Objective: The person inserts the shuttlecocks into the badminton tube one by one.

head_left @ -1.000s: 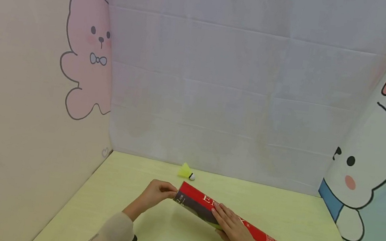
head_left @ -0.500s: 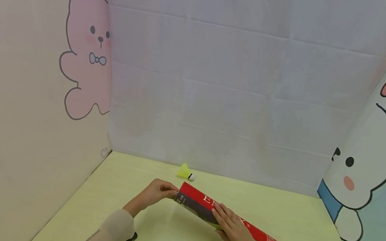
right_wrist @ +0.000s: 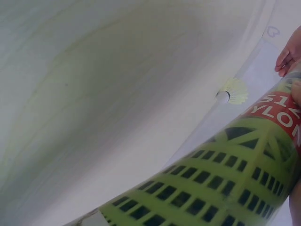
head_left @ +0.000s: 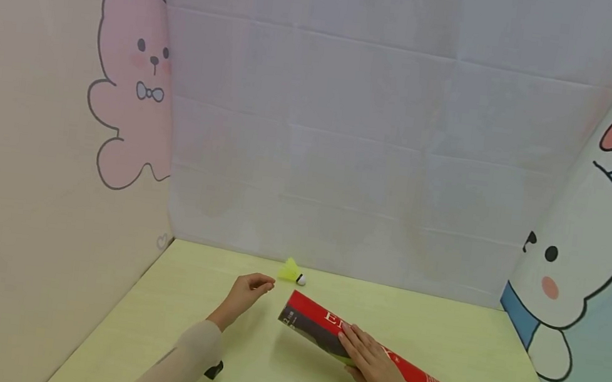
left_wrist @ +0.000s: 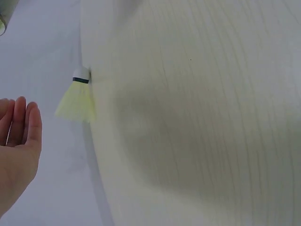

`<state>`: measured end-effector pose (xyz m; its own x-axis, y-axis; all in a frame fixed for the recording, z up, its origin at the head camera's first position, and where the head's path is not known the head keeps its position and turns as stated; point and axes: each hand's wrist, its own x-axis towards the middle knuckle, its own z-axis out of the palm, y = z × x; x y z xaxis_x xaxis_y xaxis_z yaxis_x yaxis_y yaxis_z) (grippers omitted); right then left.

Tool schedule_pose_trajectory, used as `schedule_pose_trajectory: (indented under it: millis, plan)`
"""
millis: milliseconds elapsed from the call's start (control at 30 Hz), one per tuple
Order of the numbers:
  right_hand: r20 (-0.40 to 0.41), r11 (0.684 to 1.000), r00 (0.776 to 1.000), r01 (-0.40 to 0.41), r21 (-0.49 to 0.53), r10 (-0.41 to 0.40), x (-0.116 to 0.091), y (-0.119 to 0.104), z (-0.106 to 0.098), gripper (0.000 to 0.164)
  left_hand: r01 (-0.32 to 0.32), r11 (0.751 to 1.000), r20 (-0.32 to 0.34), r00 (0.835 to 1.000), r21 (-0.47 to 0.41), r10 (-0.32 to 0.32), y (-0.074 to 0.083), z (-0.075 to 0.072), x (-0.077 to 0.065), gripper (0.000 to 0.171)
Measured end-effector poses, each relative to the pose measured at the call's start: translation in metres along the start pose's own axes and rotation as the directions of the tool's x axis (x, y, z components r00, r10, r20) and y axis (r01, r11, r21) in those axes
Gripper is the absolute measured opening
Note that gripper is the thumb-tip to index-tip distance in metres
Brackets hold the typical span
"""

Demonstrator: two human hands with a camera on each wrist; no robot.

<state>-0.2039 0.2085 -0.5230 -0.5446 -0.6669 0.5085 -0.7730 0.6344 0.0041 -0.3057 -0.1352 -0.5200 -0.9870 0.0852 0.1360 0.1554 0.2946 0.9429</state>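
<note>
A red, dark grey and green shuttlecock tube (head_left: pixel 318 329) slants across the lower right of the head view, its left end raised. My right hand (head_left: pixel 378 372) grips it around the middle, fingers over the top and thumb on the near side. Off the tube's raised end, my left hand (head_left: pixel 242 296) hangs with fingers loosely bent and nothing in them. In the left wrist view its fingers (left_wrist: pixel 18 122) are held together. A yellow shuttlecock (head_left: pixel 291 271) with a white cork lies on its side at the back of the table, just beyond my left fingertips.
The pale yellow table (head_left: pixel 243 348) ends at a white sheet (head_left: pixel 310 154) hung behind it. Side walls carry a pink rabbit picture (head_left: pixel 136 90) on the left and a white rabbit picture (head_left: pixel 568 277) on the right.
My left hand has come away from the tube's raised end, moving left and slightly farther back. My right hand keeps its grip on the tube, which stays nearly still.
</note>
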Motion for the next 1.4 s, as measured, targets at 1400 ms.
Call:
schedule_pose_trajectory:
  millis: [1400]
  plan:
    - [-0.031,0.999,0.999,0.021,0.049,-0.02,-0.002,0.002,0.0,0.063,0.155,0.986,-0.033,0.988,0.059,-0.153,-0.025,0.04,0.051,0.04]
